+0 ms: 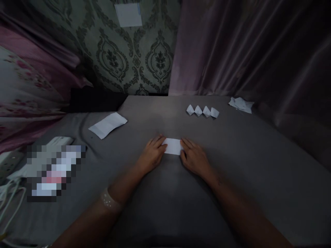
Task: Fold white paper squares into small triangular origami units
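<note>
A small white rectangle of paper lies across the gap between my two hands, low over the grey sheet. My left hand grips its left end, thumb on the near side and fingers curled at the far corner. At the opposite end, my right hand has its fingertips pressed on the paper's right edge, with the thumb tucked below. Whether the paper is folded double I cannot tell. Beyond the right hand stands a row of several small folded white paper shapes, pointed at the top.
A stack of white paper lies to the left, and crumpled paper at the far right. A blurred-out device, a power strip and white cables are at the left edge. Curtains and a patterned wall border the back.
</note>
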The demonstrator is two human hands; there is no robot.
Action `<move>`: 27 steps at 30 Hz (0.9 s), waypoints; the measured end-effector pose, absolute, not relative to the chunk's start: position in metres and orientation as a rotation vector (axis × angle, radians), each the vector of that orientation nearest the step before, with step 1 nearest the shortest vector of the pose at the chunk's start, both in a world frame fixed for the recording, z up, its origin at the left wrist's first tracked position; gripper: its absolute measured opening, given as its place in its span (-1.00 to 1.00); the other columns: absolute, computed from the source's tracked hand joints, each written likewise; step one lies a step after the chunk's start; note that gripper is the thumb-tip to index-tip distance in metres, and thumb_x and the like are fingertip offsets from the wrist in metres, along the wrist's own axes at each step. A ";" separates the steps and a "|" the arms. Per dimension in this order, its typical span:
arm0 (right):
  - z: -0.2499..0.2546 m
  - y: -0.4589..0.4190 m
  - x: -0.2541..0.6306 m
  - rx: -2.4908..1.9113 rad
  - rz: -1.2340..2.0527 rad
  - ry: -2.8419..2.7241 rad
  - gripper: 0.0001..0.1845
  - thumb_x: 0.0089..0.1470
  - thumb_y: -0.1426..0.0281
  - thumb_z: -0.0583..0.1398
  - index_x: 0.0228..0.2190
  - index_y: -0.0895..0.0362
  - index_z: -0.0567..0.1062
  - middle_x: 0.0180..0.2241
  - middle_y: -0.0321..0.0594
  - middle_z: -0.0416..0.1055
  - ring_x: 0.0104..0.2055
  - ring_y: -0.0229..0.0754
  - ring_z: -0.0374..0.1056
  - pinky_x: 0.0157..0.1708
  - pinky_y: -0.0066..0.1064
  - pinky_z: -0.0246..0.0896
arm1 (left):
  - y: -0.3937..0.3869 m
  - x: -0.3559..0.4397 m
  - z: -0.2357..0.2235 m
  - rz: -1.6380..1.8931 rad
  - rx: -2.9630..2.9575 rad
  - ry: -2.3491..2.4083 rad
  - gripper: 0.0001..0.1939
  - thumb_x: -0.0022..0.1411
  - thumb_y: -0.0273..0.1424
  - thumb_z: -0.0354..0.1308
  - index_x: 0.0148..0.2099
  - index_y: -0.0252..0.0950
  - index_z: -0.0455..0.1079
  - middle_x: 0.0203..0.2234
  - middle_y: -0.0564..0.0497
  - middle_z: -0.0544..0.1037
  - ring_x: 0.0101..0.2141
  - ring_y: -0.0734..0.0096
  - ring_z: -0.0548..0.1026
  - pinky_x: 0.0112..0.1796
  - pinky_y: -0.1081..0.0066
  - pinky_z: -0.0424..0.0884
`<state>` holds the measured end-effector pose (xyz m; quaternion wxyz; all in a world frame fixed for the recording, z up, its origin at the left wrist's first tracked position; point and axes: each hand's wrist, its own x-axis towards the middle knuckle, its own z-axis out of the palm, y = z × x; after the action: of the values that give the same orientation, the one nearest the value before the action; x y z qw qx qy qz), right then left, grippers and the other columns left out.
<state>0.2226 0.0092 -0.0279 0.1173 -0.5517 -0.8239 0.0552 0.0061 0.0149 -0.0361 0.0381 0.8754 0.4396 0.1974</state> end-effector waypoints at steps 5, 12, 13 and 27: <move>-0.029 0.009 0.224 -1.609 0.210 -2.389 -0.47 0.20 0.38 -0.04 0.17 0.27 0.28 0.24 0.01 0.17 0.27 0.04 0.06 0.17 -0.08 0.04 | 0.018 0.019 -0.031 0.619 2.649 1.100 -0.66 0.33 -0.22 0.04 0.02 -0.32 0.39 -0.04 -0.14 0.48 0.01 0.22 0.39 0.02 0.22 0.35; -0.027 0.010 0.226 -1.604 0.316 -2.257 -0.51 0.21 0.40 -0.06 0.11 0.20 0.37 0.20 -0.03 0.24 0.23 0.00 0.13 0.15 -0.06 0.04 | 0.018 0.029 -0.026 0.430 2.857 1.110 -0.76 0.37 -0.41 -0.05 -0.15 -0.32 0.44 -0.22 -0.12 0.52 -0.16 0.24 0.44 -0.13 0.26 0.38; -0.027 0.011 0.227 -1.591 0.348 -2.229 -0.51 0.19 0.41 -0.06 0.09 0.21 0.39 0.20 -0.02 0.24 0.22 0.01 0.13 0.16 -0.04 0.03 | 0.017 0.029 -0.024 0.463 2.862 1.117 -0.77 0.37 -0.44 -0.05 -0.17 -0.33 0.44 -0.24 -0.13 0.53 -0.18 0.24 0.45 -0.15 0.26 0.37; -0.013 0.006 0.217 -1.173 1.435 -1.094 -0.51 -0.09 0.03 0.29 -0.25 0.15 0.56 -0.35 -0.14 0.56 -0.36 -0.15 0.44 -0.32 -0.32 0.33 | -0.002 0.054 -0.017 1.155 0.783 1.122 -0.71 0.02 -0.20 0.29 -0.33 -0.33 0.46 -0.48 0.03 0.53 -0.49 0.47 0.44 -0.40 0.45 0.36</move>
<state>0.2172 0.0060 -0.0129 0.4748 -0.4795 -0.4473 0.5870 0.0542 -0.0023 -0.0168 0.6253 0.3415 0.4890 0.5033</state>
